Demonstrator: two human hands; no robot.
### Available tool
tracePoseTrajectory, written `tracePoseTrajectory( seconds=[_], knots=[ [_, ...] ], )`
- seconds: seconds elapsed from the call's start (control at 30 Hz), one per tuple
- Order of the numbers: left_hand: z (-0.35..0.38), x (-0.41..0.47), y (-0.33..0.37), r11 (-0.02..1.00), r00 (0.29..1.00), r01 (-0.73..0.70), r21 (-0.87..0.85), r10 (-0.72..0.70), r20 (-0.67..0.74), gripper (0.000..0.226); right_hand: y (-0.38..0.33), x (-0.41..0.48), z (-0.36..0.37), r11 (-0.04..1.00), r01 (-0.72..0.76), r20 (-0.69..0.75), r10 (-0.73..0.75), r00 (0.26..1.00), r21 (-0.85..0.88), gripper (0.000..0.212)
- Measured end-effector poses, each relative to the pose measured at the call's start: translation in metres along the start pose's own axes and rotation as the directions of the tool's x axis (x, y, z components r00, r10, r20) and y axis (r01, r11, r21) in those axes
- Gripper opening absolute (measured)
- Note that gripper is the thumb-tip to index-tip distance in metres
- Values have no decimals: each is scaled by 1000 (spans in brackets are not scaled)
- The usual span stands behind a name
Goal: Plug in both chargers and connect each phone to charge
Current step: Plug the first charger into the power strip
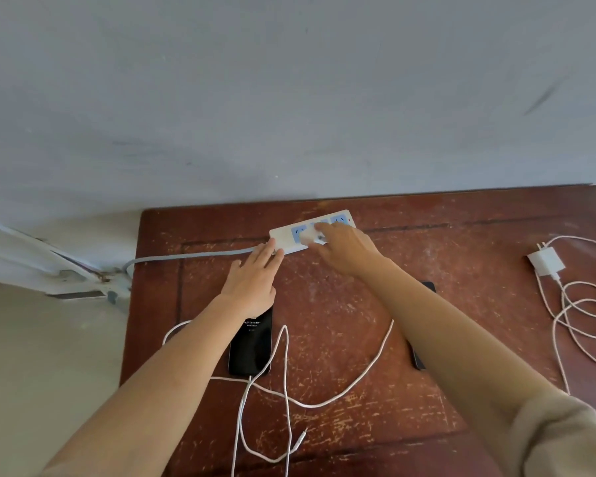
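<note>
A white power strip point(283, 234) with blue sockets lies at the back of the table. My left hand point(253, 282) rests flat on its left end, fingers spread. My right hand point(344, 249) grips a white charger point(312, 236) at the middle socket. Its white cable point(365, 370) trails loosely across the table. A black phone point(252, 349) with a lit screen lies under my left wrist, a cable at its near end. A second dark phone point(417, 361) is mostly hidden under my right forearm. Another white charger point(546, 261) with its coiled cable point(578, 315) lies at the right.
The scratched brown wooden table point(461, 235) stands against a grey wall. The strip's grey cord point(186, 255) runs off the left edge toward white pipes near the floor. A loose cable end point(301, 438) lies near the front.
</note>
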State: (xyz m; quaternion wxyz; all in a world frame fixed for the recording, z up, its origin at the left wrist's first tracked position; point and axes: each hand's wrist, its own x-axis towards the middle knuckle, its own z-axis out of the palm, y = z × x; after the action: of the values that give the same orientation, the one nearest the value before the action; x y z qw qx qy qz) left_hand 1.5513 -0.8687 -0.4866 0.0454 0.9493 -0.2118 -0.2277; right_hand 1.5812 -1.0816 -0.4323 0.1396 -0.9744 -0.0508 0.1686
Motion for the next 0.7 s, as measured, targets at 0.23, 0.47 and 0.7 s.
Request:
tracePoseTrajectory(
  seconds=[0.23,0.47,0.7],
  knots=[
    [-2,3,4,1000,1000,15,-1,-15,15,77,0,-5,13,999,-35,-27,36,999,10,49],
    [0,2,6,999,1000,25,-23,-25,-2,77,-10,-11,21,997,-69,-54,68,996,-26,48],
    [-3,2,4,1000,1000,11,-24,-11,4,75,-31,2,3,982,-42,20,46,999,-185,32]
  ],
)
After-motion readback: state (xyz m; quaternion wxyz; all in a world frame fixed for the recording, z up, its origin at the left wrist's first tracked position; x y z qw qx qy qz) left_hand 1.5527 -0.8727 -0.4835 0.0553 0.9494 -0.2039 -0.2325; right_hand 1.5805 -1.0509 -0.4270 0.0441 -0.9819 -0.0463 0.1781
